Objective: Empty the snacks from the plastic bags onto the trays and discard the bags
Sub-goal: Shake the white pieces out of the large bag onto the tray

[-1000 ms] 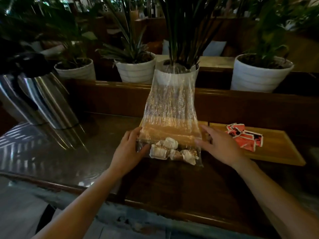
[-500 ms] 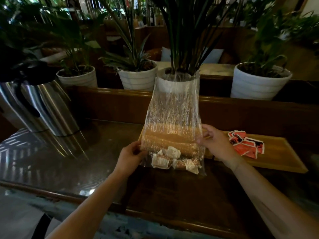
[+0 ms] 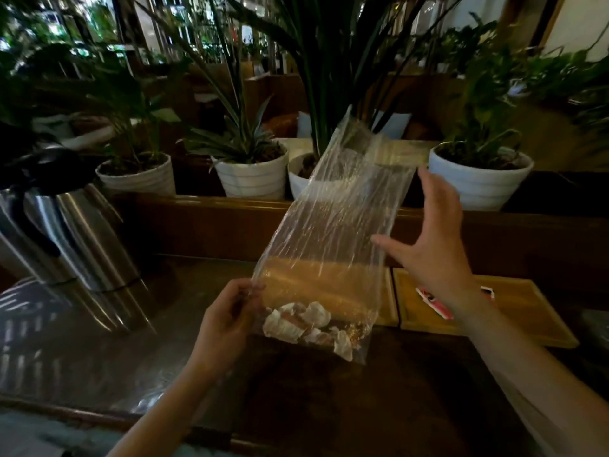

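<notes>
Left hand (image 3: pixel 227 319) pinches plastic bag (image 3: pixel 333 232) at its lower-left edge; snacks (image 3: pixel 304 323) sit in the bottom, above the countertop. Right hand (image 3: pixel 428 245) spread wide beside it. Risk: 1-hand tilt dumps snacks short of tray (image 3: pixel 392 300).

Two steel thermos jugs (image 3: pixel 62 235) with black tops stand far left on the dark glossy counter (image 3: pixel 99 351). Behind the wooden ledge (image 3: pixel 204 222), four white ribbed plant pots (image 3: pixel 252 176) (leafy, all upright); pale cushion (image 3: pixel 392 125) beyond.
</notes>
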`<state>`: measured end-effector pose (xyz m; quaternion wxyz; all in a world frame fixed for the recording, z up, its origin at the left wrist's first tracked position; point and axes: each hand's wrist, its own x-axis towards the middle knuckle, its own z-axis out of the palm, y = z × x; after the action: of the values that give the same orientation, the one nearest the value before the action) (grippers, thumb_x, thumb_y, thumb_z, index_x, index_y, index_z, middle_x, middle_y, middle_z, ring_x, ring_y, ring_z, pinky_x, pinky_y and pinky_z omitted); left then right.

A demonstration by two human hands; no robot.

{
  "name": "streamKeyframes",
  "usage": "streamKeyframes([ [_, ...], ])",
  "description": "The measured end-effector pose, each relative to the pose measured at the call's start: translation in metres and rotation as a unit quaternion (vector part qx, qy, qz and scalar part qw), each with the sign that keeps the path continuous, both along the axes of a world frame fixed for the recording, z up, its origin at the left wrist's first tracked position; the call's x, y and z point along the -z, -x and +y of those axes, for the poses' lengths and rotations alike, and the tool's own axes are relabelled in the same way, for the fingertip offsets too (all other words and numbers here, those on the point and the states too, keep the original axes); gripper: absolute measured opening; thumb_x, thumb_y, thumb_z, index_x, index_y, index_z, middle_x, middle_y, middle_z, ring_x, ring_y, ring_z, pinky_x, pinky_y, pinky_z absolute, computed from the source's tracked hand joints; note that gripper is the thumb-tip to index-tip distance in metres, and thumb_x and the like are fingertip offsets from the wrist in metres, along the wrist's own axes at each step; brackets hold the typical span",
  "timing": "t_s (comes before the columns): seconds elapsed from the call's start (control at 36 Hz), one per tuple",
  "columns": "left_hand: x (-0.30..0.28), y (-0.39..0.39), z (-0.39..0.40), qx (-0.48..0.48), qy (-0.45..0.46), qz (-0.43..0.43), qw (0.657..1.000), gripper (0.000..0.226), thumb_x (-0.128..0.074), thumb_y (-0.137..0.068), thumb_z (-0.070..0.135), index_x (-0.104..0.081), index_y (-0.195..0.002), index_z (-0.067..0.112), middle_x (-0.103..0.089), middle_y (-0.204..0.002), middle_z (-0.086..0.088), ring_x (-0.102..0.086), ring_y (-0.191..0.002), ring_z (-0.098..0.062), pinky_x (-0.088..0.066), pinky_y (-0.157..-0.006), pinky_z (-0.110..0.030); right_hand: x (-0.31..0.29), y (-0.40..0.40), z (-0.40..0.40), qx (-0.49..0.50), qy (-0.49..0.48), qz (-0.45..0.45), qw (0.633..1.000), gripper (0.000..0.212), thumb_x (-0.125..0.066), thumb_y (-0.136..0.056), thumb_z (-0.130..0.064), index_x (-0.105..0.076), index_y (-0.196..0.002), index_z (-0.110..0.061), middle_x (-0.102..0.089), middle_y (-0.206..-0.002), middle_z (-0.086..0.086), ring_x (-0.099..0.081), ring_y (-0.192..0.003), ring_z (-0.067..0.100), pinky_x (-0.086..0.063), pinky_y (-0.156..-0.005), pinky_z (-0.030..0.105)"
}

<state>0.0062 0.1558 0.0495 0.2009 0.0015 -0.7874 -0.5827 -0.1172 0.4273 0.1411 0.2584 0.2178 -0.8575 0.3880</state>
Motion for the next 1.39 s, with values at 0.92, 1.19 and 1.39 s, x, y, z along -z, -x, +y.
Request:
streamKeyframes([
  [0.92, -0.092, 0.010, -0.031, -0.111, 0.173, 0.071, 0.976, 0.036, -0.070, -0.083, 0.012, -0.059, -0.111, 0.030, -0.064, -0.098, 0.013, -0.063, -0.089, 0.007, -0.053, -0.066, -0.013, -0.030, 0.012, 0.020, -0.193, 0.111, -0.228, 0.948, 0.020, -0.075, -0.076, -0.008, -0.065, -0.087, -0.021, -0.073, -0.086, 0.003, -0.071, -0.084, 0.019, -0.059, -0.071, 0.030],
  [1.19, -0.099, 0.021, -0.014, -0.014, 0.157, 0.001, 0.987, 0.019, -0.068, -0.085, 0.012, -0.068, -0.101, 0.022, -0.068, -0.094, 0.012, -0.067, -0.089, 0.002, -0.055, -0.070, -0.013, 0.028, -0.005, 0.037, -0.158, 0.186, -0.368, 0.897, 0.058, -0.064, -0.083, 0.005, -0.053, -0.128, -0.029, -0.072, -0.097, 0.010, -0.071, -0.080, 0.016, -0.054, -0.057, 0.023],
  [1.39, -0.057, 0.013, -0.010, 0.010, -0.088, -0.041, 0.995, 0.049, -0.069, -0.080, 0.009, -0.058, -0.123, 0.029, -0.067, -0.117, -0.002, -0.068, -0.105, -0.014, -0.060, -0.075, -0.025, 0.039, -0.004, 0.050, -0.166, 0.176, -0.372, 0.896, 0.071, -0.064, -0.082, 0.006, -0.047, -0.132, -0.041, -0.071, -0.092, 0.008, -0.071, -0.082, 0.017, -0.058, -0.065, 0.028],
])
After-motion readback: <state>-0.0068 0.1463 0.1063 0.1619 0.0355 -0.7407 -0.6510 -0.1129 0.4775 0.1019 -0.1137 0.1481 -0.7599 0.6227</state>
